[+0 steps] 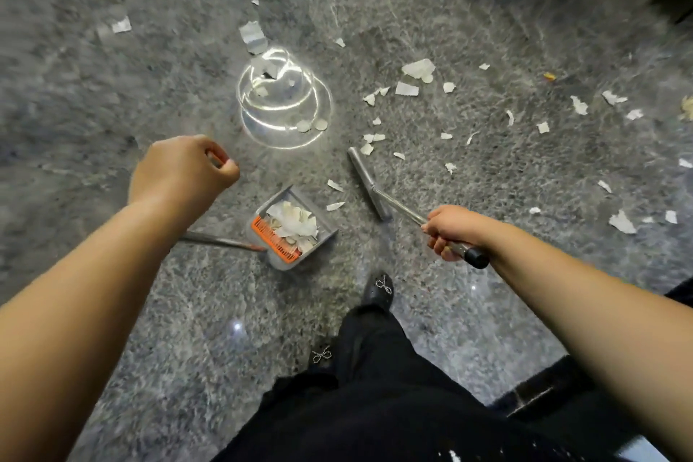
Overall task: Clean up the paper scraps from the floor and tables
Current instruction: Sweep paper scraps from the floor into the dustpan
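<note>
Paper scraps (pixel 410 88) lie scattered far and right on the floor (pixel 112 105), some already in the dustpan (pixel 292 227); they look feather-light and flighty, so I'd sweep gently. My right hand (pixel 455 232) grips the broom (pixel 369 182) handle; my left hand (pixel 183 169) curls around the dustpan's pole.

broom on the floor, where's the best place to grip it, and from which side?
Grip the broom near the black cap at the top of its metal shaft, as the right hand does. The shaft slants up toward the person, so come from their right, fingers wrapped round it, leaving the head free on the floor.
</note>
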Motion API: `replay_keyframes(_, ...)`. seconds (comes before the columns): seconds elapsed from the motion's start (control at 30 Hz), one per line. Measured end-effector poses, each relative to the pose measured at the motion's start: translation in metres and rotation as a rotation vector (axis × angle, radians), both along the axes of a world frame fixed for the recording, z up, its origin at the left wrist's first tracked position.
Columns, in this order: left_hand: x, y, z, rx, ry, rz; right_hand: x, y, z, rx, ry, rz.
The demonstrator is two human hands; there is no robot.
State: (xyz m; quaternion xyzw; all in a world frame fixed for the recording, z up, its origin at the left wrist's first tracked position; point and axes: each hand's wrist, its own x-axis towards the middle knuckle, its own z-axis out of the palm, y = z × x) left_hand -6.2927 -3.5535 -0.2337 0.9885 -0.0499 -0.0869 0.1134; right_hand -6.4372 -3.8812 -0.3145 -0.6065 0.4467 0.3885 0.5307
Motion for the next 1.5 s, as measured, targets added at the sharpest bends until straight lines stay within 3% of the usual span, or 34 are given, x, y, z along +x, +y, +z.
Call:
replay_keyframes(0.23, 0.036, -0.029, -0.012, 0.089, 0.014, 0.011, 0.073, -0.004, -0.021, -0.085, -0.005, 0.38)
replay_keyframes(0.4, 0.046, -0.03, -0.016, 0.095, 0.009, 0.033, 0.096, 0.01, -0.03, -0.014, 0.033, 0.454)
replay_keyframes(0.67, 0.046, -0.025, -0.019, 0.105, -0.007, 0.034, 0.096, 0.018, -0.021, 0.246, 0.149, 0.381)
replay_keyframes(1.13, 0.035, 0.006, -0.007, 0.024, -0.03, 0.11, 0.07, 0.007, 0.007, 0.19, 0.044, 0.191)
replay_keyframes(1.5, 0.058, 0.028, 0.008, -0.034, -0.085, 0.216, 0.115, 0.003, 0.018, 0.166, -0.086, 0.161)
